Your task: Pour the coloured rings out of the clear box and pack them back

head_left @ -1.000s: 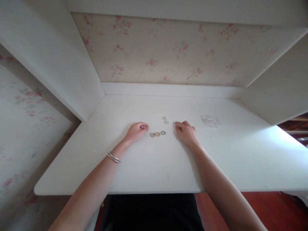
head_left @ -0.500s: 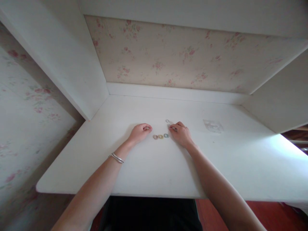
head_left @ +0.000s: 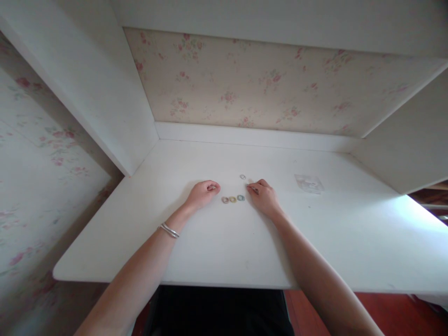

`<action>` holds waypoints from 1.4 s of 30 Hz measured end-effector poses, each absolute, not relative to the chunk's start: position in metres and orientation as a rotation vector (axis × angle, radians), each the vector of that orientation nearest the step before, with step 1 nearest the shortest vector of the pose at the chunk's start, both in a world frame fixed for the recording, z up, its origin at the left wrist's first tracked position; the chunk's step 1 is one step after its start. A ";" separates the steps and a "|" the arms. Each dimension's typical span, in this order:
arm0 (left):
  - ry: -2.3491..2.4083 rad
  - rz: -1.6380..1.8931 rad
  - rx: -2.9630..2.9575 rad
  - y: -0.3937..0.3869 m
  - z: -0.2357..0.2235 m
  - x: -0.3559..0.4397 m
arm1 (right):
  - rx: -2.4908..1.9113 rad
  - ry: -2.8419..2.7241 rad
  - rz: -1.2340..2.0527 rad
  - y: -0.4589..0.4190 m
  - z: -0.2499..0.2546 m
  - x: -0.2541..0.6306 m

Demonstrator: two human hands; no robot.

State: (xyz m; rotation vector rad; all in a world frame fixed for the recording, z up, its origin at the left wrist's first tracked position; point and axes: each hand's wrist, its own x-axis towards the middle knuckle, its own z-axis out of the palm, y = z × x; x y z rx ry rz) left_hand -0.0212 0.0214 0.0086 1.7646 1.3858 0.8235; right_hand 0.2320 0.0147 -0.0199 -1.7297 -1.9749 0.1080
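My left hand (head_left: 205, 193) rests on the white tabletop with thumb and forefinger pinched together; anything between them is too small to make out. Opposite it, my right hand (head_left: 262, 193) is also closed in a pinch, its fingertips hiding what may be there. Between and slightly below the hands lie three small rings in a row: a pinkish-brown ring (head_left: 225, 200), a yellow ring (head_left: 233, 199) and a blue-green ring (head_left: 241, 198), close side by side. A pale ring (head_left: 242, 177) lies apart, just beyond my right fingertips.
A clear plastic bag (head_left: 310, 184) lies flat to the right of my right hand. The white table (head_left: 224, 252) has a raised back strip (head_left: 259, 135) and white panels at both sides. Floral wallpaper covers the wall behind.
Both hands keep their pinched pose in nearly the same place. The view has shifted very slightly; the rings and bag lie as before.
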 end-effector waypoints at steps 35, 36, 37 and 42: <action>1.384 0.788 1.765 0.021 0.009 -0.024 | -1.335 -2.018 0.316 -0.021 -0.008 0.215; 1.385 0.790 1.759 0.021 0.009 -0.024 | -1.345 -2.031 0.316 -0.022 -0.008 0.215; 1.384 0.793 1.755 0.021 0.009 -0.024 | -1.356 -2.045 0.313 -0.022 -0.008 0.215; 1.367 0.803 1.764 0.021 0.009 -0.023 | -1.403 -2.096 0.267 -0.023 -0.008 0.214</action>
